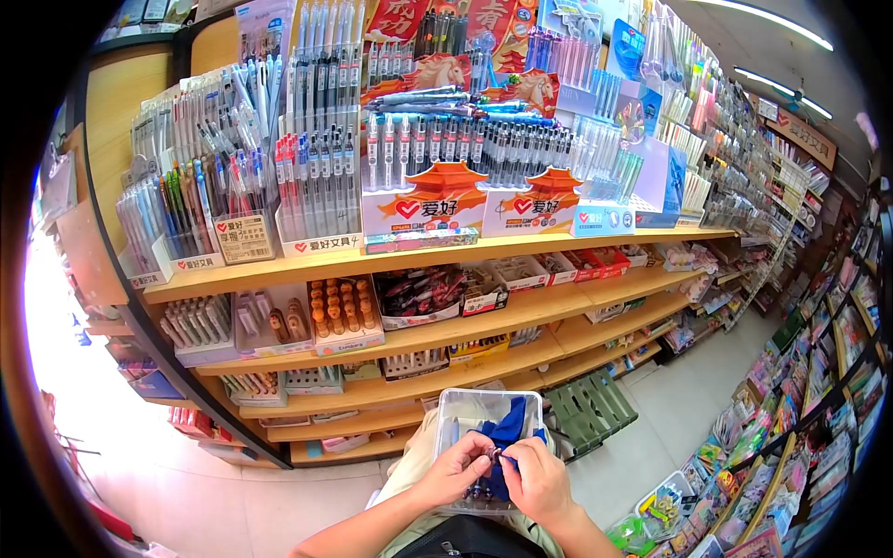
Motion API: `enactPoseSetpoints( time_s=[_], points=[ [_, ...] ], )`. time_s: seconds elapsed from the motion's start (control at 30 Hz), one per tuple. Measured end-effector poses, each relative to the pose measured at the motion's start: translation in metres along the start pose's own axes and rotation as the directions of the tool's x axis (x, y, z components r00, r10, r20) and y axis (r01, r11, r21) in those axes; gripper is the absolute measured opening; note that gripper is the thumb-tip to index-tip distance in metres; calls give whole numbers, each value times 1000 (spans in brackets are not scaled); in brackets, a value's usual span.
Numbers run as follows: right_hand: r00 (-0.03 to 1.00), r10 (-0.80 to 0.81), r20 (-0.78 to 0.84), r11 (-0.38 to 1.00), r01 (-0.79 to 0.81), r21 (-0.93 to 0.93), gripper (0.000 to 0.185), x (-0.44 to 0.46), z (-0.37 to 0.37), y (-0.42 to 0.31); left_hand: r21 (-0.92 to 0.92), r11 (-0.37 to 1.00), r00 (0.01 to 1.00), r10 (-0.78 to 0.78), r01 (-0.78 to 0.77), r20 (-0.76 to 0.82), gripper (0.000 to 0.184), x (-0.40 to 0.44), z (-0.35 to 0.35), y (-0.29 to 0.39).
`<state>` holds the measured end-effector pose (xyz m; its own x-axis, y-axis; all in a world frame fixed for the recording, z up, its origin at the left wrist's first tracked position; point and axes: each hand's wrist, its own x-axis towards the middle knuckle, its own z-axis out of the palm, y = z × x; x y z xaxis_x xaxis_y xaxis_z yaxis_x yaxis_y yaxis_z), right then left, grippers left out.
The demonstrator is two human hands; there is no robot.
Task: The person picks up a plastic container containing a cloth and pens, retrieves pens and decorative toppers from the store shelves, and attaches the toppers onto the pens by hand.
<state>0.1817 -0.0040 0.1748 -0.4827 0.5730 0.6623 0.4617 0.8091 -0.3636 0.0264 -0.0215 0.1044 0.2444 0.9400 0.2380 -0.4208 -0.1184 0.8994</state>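
Note:
A clear plastic bin [446, 414] rests on my lap, with a dark blue cloth [508, 425] and some small items inside. Above it my left hand [458, 467] and my right hand [539, 476] meet, fingers pinched together. Between the fingertips is a small dark, shiny thing, too small to name. The blue cloth lies right behind and below my fingers, and I cannot tell whether either hand grips it. A black bag with a zip [470, 539] sits at my waist.
Ahead stands a wooden shelf [446, 251] packed with pens in display boxes [423, 209]. Lower shelves hold boxes of stationery. On the floor to the right are a green plastic crate [591, 409] and another clear bin [665, 498] beside racks of colourful packets.

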Motion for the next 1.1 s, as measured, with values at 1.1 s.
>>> enactPoseSetpoints(
  time_s=[1.1],
  points=[
    [999,43,27,998,-44,44,19,-3,6,5,-75,991,989,-99,108,107,25,5,-9,9]
  ],
)
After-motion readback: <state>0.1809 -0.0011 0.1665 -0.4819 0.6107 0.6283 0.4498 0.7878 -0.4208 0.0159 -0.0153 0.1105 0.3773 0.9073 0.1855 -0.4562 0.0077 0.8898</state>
